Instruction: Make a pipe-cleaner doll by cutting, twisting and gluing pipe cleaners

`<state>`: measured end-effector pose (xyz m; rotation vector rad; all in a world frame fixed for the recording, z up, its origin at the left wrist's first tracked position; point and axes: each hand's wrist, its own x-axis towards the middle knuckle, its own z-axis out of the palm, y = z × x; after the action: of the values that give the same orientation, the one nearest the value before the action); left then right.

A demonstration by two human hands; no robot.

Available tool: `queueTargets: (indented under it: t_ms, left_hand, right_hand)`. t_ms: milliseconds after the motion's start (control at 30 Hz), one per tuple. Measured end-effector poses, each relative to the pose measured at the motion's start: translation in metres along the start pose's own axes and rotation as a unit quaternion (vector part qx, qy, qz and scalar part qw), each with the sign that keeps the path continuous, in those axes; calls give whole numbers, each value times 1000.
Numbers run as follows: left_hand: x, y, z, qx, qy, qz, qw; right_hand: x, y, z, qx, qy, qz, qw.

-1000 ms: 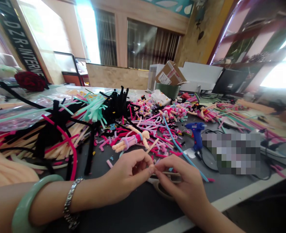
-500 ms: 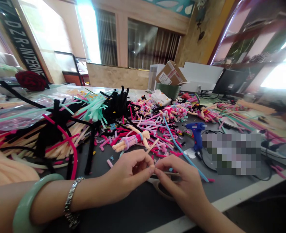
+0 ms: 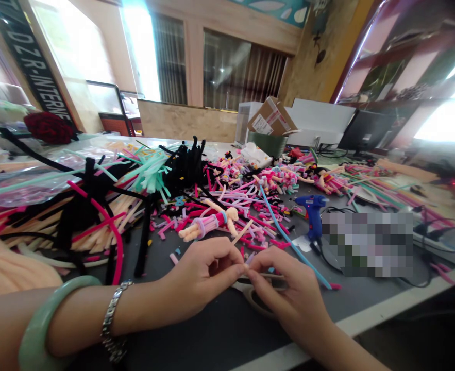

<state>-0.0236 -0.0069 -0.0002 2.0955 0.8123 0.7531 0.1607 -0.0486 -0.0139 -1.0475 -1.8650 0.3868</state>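
My left hand (image 3: 207,275) and my right hand (image 3: 289,288) meet fingertip to fingertip above the dark table. Both are closed in a pinch on something tiny and pale, mostly hidden by the fingers. Under my right hand lies a pair of scissors (image 3: 258,301), partly covered. Just beyond my hands, a pipe-cleaner doll (image 3: 208,225) with a pink and lilac outfit lies on its side. A cream stick (image 3: 242,231) rests near the doll. Long and bent, a blue pipe cleaner (image 3: 279,226) runs toward the table's front edge.
A blue glue gun (image 3: 311,211) stands on the right with its cord. Cut pink pipe-cleaner pieces (image 3: 246,198) and finished dolls (image 3: 277,179) cover the middle. Black (image 3: 186,167), mint (image 3: 152,172) and cream bundles lie left. Behind sits a cardboard box (image 3: 272,117). Part of another person shows far right.
My hands stay pinched together and have shifted only very slightly. At the far right edge, the other person's blurred hand has moved. The things on the table look the same.
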Motion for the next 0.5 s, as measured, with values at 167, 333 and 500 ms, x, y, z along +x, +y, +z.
queueTargets:
  t_ms: [167,333,500]
  left_hand:
    - [-1,1,-1,18,3,6,1000]
    - [0,4,-2,35,7,22,999]
    - [-1,6,-3,45,7,32,998]
  right_hand:
    - [0,1,-1,1,-3,-7,1000]
    - [0,-1,-1,3,-12,-15,1000]
    - [0,-1,-2,5,-26,-13,1000]
